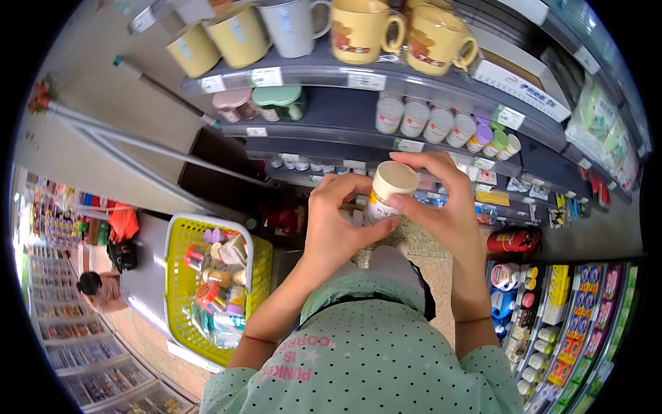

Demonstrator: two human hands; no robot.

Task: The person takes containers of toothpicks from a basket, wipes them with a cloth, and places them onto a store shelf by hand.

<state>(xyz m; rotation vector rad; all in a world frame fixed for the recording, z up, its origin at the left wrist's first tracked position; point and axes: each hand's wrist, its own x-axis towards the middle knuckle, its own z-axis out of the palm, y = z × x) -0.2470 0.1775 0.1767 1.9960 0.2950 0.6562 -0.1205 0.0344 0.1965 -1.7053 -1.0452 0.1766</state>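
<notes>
A small container with a cream lid (396, 179) and a white, yellow-marked label is held upright between both hands, in front of the lower shelves. My left hand (336, 214) grips its left side, with thumb and fingers curved round it. From the right, my right hand (441, 200) holds it too, the thumb near the lid's lower edge and the fingers behind the lid. Beyond it, several white-lidded containers (415, 119) stand in a row on a shelf, beside a purple-lidded one (480, 136) and a green-lidded one (496, 143).
Mugs (362, 31) line the upper shelf (310, 74). A yellow-green basket (259, 272) filled with goods stands at the left on a grey surface (148, 276). Metal poles (131, 148) slant at the upper left. A red cylinder (514, 241) and stocked shelves are right. Another person (103, 286) is far left.
</notes>
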